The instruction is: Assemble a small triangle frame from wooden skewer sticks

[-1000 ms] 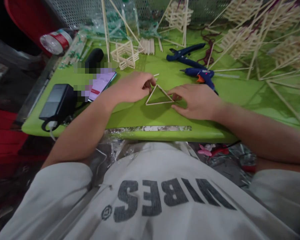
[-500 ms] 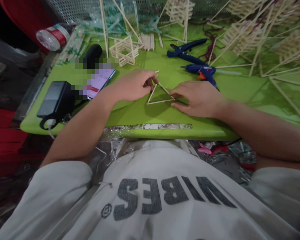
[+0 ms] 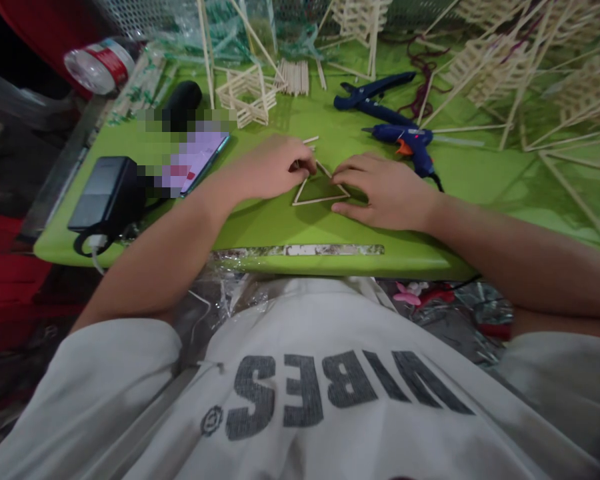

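Observation:
A small triangle of thin wooden sticks (image 3: 321,200) lies flat on the green tabletop between my hands. My left hand (image 3: 287,167) is closed at its upper left side, fingers curled and pinched on the stick there. Just beyond those fingers the end of another stick (image 3: 310,140) shows. My right hand (image 3: 380,190) rests at the triangle's right corner, thumb and fingers apart, with the index fingertip touching the right side. Behind my right hand lies a blue glue gun (image 3: 403,137) with an orange trigger.
Blue cutting pliers (image 3: 373,97) lie beyond the glue gun. A star-shaped stick frame (image 3: 247,100) and a row of loose sticks (image 3: 294,78) sit at the back. At left are a phone (image 3: 197,160), a power bank (image 3: 103,193) and a plastic bottle (image 3: 100,67). Stick lanterns (image 3: 500,73) crowd the right.
My right hand has shifted slightly left along the triangle's right side, its thumb now farther in. My left hand stays at the upper left. The view has moved slightly.

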Demonstrator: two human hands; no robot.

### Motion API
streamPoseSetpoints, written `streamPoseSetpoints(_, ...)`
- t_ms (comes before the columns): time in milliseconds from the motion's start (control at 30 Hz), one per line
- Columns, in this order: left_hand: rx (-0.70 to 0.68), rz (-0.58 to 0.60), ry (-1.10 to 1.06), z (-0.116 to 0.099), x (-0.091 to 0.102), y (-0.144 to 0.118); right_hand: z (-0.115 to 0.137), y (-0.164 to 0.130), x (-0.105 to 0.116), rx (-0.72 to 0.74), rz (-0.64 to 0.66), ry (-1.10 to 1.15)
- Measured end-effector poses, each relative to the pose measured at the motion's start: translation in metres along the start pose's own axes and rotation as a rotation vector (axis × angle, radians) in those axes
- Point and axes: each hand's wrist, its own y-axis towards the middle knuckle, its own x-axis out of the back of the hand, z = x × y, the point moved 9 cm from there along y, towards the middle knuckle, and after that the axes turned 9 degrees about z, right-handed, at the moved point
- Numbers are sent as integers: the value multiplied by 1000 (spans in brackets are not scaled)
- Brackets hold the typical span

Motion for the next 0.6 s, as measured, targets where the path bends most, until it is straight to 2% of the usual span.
streamPoseSetpoints(267,9,-19,-26,-1,-1,0,-1,2,3,-68,-44,3)
streamPoseSetpoints(433,-13,-23,-36,0,-2,3,-5,4,4,-37,-136,21)
streamPoseSetpoints(600,12,-35,-36,0,0,2,-8,5,1,-30,-156,5)
